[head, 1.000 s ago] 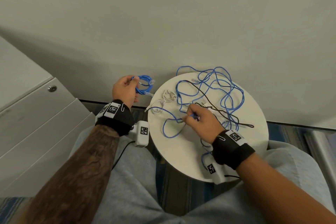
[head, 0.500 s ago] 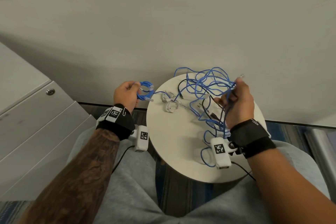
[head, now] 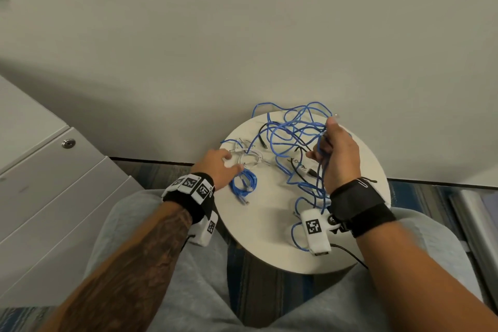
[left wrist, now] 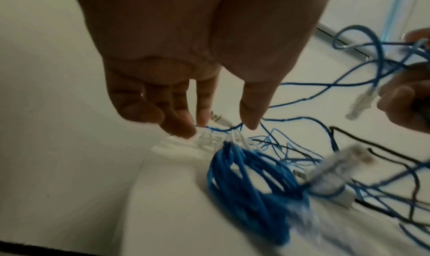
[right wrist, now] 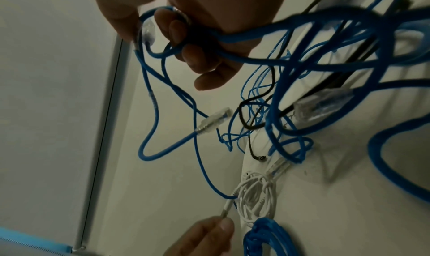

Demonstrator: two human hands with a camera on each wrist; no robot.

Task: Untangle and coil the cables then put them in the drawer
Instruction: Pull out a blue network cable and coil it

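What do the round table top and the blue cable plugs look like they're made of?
Round table top: smooth matte off-white, likely painted or laminated board; no grain or gloss shows. Plug on the loose blue cable held by the right hand: clear, see-through, probably moulded plastic.

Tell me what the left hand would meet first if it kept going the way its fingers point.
Probably the white cable coil: the left hand points at it, fingers just short of its strands or barely touching; depth unclear.

Soft even indoor light, wide-angle bending at edges, wrist views dim and motion-blurred (nearest cables smeared)
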